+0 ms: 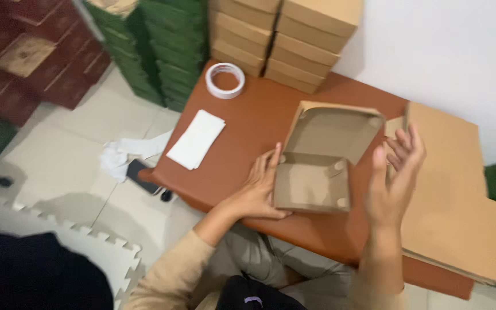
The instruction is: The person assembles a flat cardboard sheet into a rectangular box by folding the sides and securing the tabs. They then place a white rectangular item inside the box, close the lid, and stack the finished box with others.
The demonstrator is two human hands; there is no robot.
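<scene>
While your left hand (258,192) presses flat on cardboard box (317,163) edge and right hand (396,175) hovers open, empty, box may slide off table (248,129).

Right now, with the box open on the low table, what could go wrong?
Only the left hand steadies the box; the right hand is lifted off, so the box may slide or its lid may fold shut. The flat cardboard hangs past the table edge and might slip. The tape roll sits out of easy reach.
</scene>
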